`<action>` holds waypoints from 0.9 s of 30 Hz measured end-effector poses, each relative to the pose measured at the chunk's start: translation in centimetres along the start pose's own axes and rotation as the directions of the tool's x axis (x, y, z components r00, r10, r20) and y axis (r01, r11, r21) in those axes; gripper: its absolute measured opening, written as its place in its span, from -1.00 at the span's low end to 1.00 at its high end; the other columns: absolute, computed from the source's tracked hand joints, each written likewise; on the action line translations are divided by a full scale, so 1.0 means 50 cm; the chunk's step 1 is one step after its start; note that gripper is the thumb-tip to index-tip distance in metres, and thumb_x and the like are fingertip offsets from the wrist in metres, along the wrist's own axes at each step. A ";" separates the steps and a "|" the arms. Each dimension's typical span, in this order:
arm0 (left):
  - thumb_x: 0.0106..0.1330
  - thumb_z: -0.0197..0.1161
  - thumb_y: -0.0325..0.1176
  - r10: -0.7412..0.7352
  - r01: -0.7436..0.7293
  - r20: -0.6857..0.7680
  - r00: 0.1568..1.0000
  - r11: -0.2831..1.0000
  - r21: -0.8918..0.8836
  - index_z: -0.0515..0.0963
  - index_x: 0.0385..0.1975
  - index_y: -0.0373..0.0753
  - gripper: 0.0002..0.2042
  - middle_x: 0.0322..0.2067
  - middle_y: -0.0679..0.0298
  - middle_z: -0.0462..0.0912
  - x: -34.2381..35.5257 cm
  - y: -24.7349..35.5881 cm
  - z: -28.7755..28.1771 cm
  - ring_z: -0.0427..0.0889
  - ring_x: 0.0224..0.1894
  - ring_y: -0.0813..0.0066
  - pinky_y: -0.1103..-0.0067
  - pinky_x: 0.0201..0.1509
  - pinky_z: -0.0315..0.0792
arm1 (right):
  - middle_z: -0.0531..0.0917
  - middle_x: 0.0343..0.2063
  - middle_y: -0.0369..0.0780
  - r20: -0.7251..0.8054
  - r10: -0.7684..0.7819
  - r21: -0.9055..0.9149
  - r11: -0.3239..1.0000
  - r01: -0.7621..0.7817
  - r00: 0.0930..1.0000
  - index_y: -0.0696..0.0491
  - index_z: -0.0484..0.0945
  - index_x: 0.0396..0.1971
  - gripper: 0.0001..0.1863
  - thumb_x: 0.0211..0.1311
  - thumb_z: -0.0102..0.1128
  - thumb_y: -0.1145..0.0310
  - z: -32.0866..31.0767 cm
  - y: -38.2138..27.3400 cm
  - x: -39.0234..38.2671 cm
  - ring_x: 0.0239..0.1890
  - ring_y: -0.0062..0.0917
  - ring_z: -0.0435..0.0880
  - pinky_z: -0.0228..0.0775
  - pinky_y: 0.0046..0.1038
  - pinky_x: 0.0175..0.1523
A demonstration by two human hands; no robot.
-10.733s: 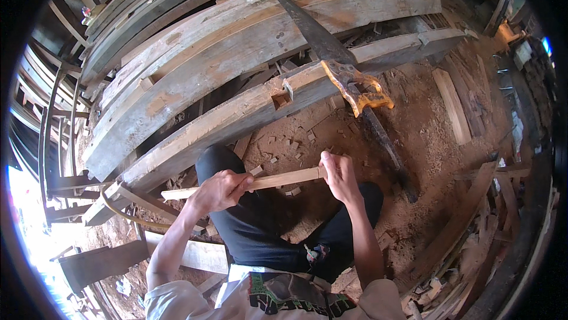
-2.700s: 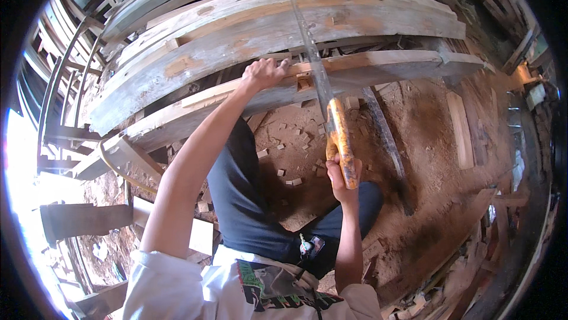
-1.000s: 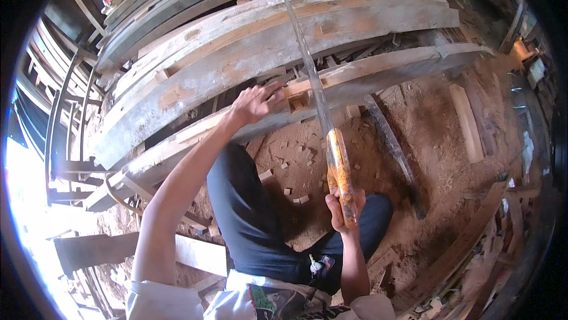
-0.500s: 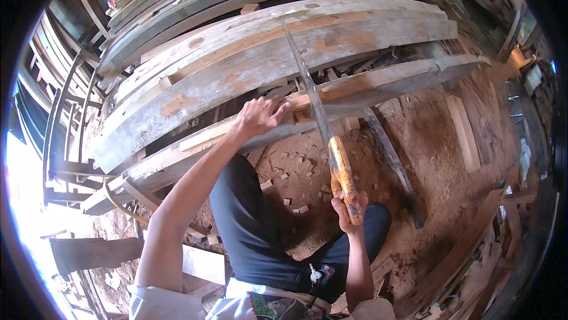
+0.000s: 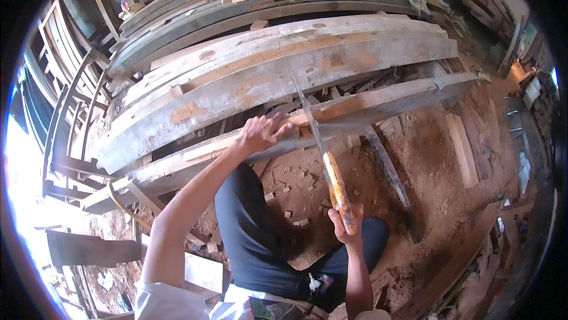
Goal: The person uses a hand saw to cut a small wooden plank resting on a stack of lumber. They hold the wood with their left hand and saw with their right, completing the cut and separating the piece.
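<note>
A handsaw [image 5: 335,181] with a worn orange-yellow handle is gripped near its lower end by my right hand [image 5: 348,230]. Its narrow blade runs up and away, crossing the near wooden beam [image 5: 378,98] beside a notch in the beam's near side. On top of that beam, just left of the blade, rests my left hand [image 5: 260,133]. Its fingers curl over the far edge while the thumb lies along the near side, so the hand is closed on the wood. The fingertips are partly hidden.
Behind lies a wide pale timber [image 5: 284,62], with more long beams [image 5: 331,9] stacked farther back. Small wood offcuts lie on the sawdust-covered floor [image 5: 378,272]. A dark bar [image 5: 387,166] slants down right of the saw, and a loose plank [image 5: 461,148] lies farther right.
The saw and my right hand have moved slightly down, toward me in the picture. The view has tilted a little, so the beams sit lower. My left hand keeps its place on the beam.
</note>
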State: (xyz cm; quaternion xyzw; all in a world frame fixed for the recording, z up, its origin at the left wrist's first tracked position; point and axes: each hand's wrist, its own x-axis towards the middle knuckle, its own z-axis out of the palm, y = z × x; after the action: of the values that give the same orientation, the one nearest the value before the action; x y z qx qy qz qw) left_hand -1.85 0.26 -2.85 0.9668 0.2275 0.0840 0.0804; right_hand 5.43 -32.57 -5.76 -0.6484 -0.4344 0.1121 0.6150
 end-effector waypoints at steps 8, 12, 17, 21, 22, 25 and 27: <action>0.43 -0.19 0.21 0.076 -0.074 -0.007 0.997 0.987 0.142 0.39 0.20 -0.26 -0.34 -0.41 -0.03 0.66 -0.005 -0.002 0.003 0.64 -0.40 0.12 0.33 -0.38 0.51 | 0.30 -0.85 -0.26 -0.087 -0.101 -0.018 0.995 0.100 0.991 0.10 0.33 -0.74 -0.69 0.10 0.21 0.41 0.005 -0.005 0.004 -0.79 -0.51 0.32 0.10 -0.41 -0.62; 0.41 -0.21 0.25 0.033 -0.035 0.050 0.998 0.999 0.036 0.38 0.21 -0.33 -0.28 -0.41 0.02 0.66 0.002 -0.002 0.002 0.62 -0.42 0.16 0.36 -0.35 0.50 | 0.34 -0.82 -0.25 -0.097 -0.136 -0.014 0.991 0.135 0.986 0.10 0.37 -0.72 -0.73 0.08 0.22 0.41 0.006 -0.003 0.005 -0.79 -0.48 0.35 0.13 -0.40 -0.61; 0.33 -0.19 0.37 0.044 -0.048 0.045 0.998 0.994 0.095 0.33 0.24 -0.33 -0.18 -0.40 -0.04 0.64 0.002 0.002 -0.002 0.65 -0.34 0.15 0.34 -0.28 0.51 | 0.35 -0.83 -0.25 -0.105 -0.111 -0.037 0.993 0.108 0.988 0.10 0.37 -0.71 -0.74 0.08 0.22 0.41 0.001 -0.005 0.005 -0.79 -0.46 0.38 0.15 -0.39 -0.60; 0.18 -0.13 0.51 -0.054 0.026 0.166 0.985 0.986 0.165 0.29 0.27 -0.31 -0.04 -0.37 -0.05 0.64 0.007 0.010 -0.006 0.66 -0.28 0.15 0.33 -0.22 0.51 | 0.46 -0.65 -0.26 0.000 0.043 -0.061 0.997 -0.043 0.999 0.10 0.46 -0.58 -0.83 0.10 0.25 0.41 -0.010 -0.005 0.000 -0.51 -0.45 0.46 0.28 -0.38 -0.31; 0.14 -0.11 0.53 -0.035 0.008 0.155 0.987 0.986 0.168 0.29 0.27 -0.30 -0.02 -0.36 -0.06 0.64 0.007 0.012 -0.006 0.66 -0.27 0.14 0.32 -0.20 0.51 | 0.46 -0.65 -0.26 0.017 0.052 -0.074 0.996 -0.051 0.998 0.10 0.45 -0.58 -0.82 0.10 0.25 0.41 -0.013 -0.005 -0.004 -0.51 -0.45 0.45 0.28 -0.38 -0.31; 0.07 -0.06 0.57 -0.006 -0.019 0.133 0.991 0.983 0.182 0.31 0.26 -0.29 0.01 -0.34 -0.07 0.64 0.009 0.012 -0.006 0.66 -0.23 0.11 0.29 -0.18 0.51 | 0.32 -0.80 -0.26 0.010 -0.066 -0.087 0.994 0.066 0.998 0.08 0.34 -0.69 -0.71 0.12 0.22 0.38 -0.017 0.002 -0.008 -0.77 -0.45 0.32 0.14 -0.38 -0.59; 0.06 -0.03 0.56 -0.024 -0.002 0.130 0.991 0.981 0.192 0.32 0.23 -0.29 0.00 -0.32 -0.07 0.64 0.009 0.012 -0.004 0.67 -0.20 0.10 0.28 -0.17 0.52 | 0.32 -0.78 -0.26 0.008 -0.082 -0.048 0.995 0.082 0.997 0.08 0.34 -0.67 -0.72 0.12 0.23 0.36 -0.020 0.003 -0.015 -0.76 -0.46 0.30 0.13 -0.38 -0.58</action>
State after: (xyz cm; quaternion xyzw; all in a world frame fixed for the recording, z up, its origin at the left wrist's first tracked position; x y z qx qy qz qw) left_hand -1.23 -0.04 -2.50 0.9722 0.2341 -0.0025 0.0022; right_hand 5.71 -33.76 -5.97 -0.6445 -0.4651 0.0781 0.6019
